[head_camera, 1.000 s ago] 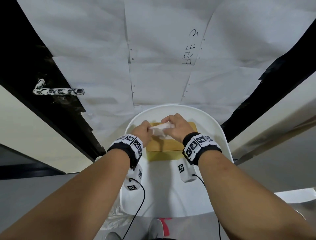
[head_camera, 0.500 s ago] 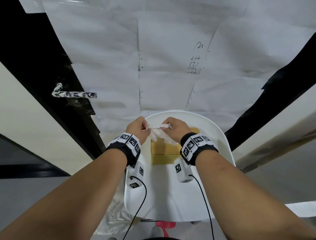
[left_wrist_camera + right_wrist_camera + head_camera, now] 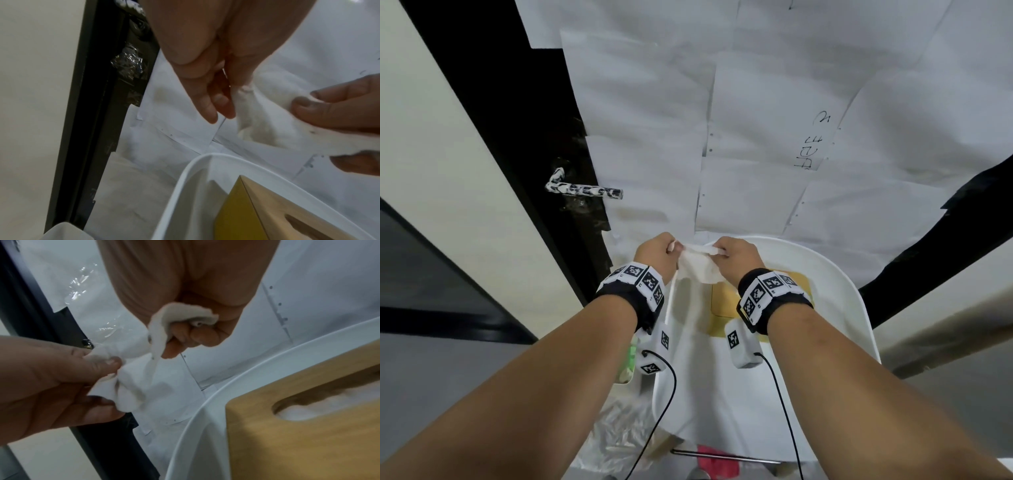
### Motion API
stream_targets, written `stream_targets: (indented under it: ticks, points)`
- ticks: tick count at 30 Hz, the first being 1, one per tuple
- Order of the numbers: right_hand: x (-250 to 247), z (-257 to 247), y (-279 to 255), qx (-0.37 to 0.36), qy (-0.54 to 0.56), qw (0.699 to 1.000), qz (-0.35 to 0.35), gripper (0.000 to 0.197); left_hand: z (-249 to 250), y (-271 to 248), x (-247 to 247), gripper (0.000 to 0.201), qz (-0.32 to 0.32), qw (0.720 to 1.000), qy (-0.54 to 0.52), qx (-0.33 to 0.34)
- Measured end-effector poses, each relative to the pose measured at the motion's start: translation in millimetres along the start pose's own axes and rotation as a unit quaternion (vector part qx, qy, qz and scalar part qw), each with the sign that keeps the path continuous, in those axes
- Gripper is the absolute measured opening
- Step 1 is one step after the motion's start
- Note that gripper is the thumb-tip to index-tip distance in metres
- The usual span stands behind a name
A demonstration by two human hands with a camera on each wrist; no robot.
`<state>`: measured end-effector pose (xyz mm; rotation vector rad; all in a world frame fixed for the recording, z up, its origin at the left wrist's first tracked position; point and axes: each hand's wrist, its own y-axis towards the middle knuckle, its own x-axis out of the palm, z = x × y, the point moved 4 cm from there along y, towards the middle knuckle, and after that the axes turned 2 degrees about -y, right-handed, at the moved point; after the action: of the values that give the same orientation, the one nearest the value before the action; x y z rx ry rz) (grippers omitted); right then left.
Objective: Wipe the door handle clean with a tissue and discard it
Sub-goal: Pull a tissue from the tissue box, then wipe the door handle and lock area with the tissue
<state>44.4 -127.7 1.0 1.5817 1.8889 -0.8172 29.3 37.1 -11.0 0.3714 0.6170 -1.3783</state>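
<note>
hands: 2, left hand (image 3: 658,254) and right hand (image 3: 736,255), both pinching the tissue
tissue: 1 crumpled white paper tissue (image 3: 700,269)
handle: 1 black-and-white patterned lever door handle (image 3: 582,187), untouched

A soft, fibrous white paper tissue (image 3: 133,369) with a matt, fuzzy surface was seen. A smooth, slightly glossy white plastic tray (image 3: 852,308) was noted, and a matt light-wood tissue box (image 3: 308,443) with yellow sides. The door was covered in matt white paper sheets (image 3: 774,102); the black-and-white patterned door handle (image 3: 585,189) looked wrapped
</note>
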Motion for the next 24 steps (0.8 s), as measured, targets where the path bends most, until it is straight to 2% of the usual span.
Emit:
stream_targets:
  ticks: [4, 9, 12, 17, 20, 24]
  points:
    - [11, -21, -1, -0.028, -0.037, 0.999, -0.013, 0.024, -12, 0, -24, 0.014, 0.035, 0.999, 0.005, -0.001]
    - [21, -43, -7, -0.020, 0.003, 1.000, 0.003, 0.019, -33, -1, -54, 0.017, 0.062, 0.998, 0.005, -0.011]
    - [33, -67, -10, -0.034, 0.008, 0.999, -0.013, 0.020, -42, 0, -78, 0.018, 0.075, 0.997, 0.014, -0.009]
    - [48, -112, -19, -0.037, 0.104, 0.994, -0.012, 0.034, -53, 0, -120, 0.016, 0.087, 0.995, 0.039, 0.002]
    - [56, -135, -25, -0.018, 0.164, 0.986, -0.005, 0.035, -59, -1, -142, 0.013, 0.087, 0.993, 0.075, 0.014]
    - [68, -160, -26, 0.002, 0.237, 0.971, 0.032, 0.030, -68, -2, -171, 0.011, 0.100, 0.992, 0.062, 0.042]
